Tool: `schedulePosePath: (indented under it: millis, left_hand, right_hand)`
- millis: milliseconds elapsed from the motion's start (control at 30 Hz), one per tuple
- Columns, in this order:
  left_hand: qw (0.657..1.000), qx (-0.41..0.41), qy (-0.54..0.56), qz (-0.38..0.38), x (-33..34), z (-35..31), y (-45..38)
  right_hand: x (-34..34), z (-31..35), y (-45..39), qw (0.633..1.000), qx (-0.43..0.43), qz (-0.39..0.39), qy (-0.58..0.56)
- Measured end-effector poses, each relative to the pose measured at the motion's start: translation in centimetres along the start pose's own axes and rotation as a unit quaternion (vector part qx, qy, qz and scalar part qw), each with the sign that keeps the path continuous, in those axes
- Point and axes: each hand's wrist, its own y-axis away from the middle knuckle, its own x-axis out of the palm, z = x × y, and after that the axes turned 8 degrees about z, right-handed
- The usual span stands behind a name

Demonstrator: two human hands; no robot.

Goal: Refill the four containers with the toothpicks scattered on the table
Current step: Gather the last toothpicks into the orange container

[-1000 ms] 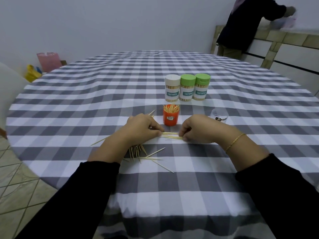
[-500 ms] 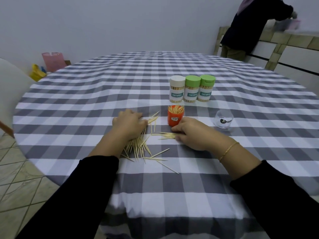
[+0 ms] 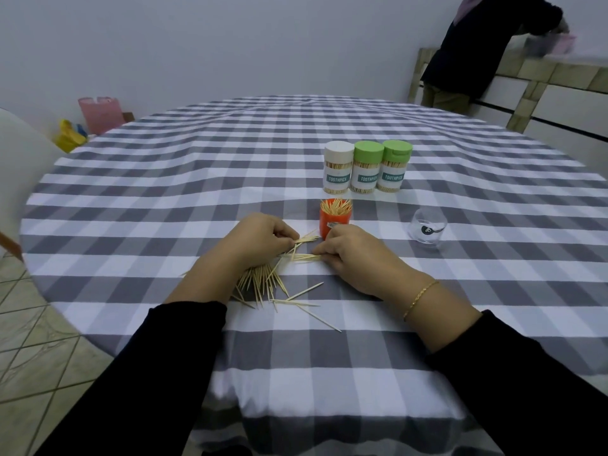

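Left hand (image 3: 260,240) curled, pinching a few toothpicks (image 3: 307,239). Right hand (image 3: 353,255) curled, gripping a small bundle (image 3: 304,257) flat on the table (image 3: 197,192). Loose toothpick pile (image 3: 263,284) beneath the left wrist. Open orange container (image 3: 335,217) at 12 o'clock of the right hand; three capped containers (image 3: 365,171) beyond at 12 o'clock.

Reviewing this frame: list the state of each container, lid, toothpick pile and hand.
Orange container: open, upright, holding toothpicks.
White-lidded container: capped, filled.
Two green-lidded containers: capped, filled.
Clear lid: off, lying on tablecloth.
Loose toothpicks: scattered.
Left hand: pinching toothpicks.
Right hand: pinching a small bundle.
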Motion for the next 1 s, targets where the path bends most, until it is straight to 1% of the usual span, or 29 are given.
schedulePosePath:
  millis: [133,300,367,433,600,700,767,900,1000]
  left_hand:
    - [0.999,0.013,0.018,0.032,-0.1,-0.3,0.3]
    - [1.000,0.004,0.001,0.026,0.0,-0.6,0.6]
    - [0.999,0.002,-0.011,0.034,0.0,-0.7,0.7]
    - [0.999,0.009,0.001,0.046,0.0,-0.7,0.8]
    - [0.994,0.050,0.085,0.054,0.2,-0.4,0.8]
    - [0.990,0.046,0.117,0.060,0.2,-0.1,0.6]
    - [0.989,0.044,0.126,0.066,0.2,0.0,0.6]
    - [0.987,0.037,0.146,0.047,0.1,0.1,0.7]
    - [0.988,0.028,0.150,0.032,0.0,0.2,0.8]
  right_hand:
    - [0.6,0.3,-0.3,0.999,-0.023,-0.036,0.000]
    - [0.9,0.2,-0.4,0.997,-0.018,-0.077,-0.010]
    - [0.9,0.3,-0.4,0.995,-0.015,-0.090,-0.033]
    - [0.9,0.4,-0.3,0.994,-0.021,-0.097,-0.046]
    - [0.8,0.9,-0.1,0.997,0.000,-0.059,-0.044]
    - [1.1,0.8,-0.4,0.998,0.008,-0.033,-0.049]
    - [1.3,0.7,-0.5,1.000,0.005,-0.012,-0.019]
    - [1.4,0.7,-0.5,0.996,-0.026,-0.024,0.083]
    - [1.4,0.5,-0.4,0.995,-0.029,-0.032,0.087]
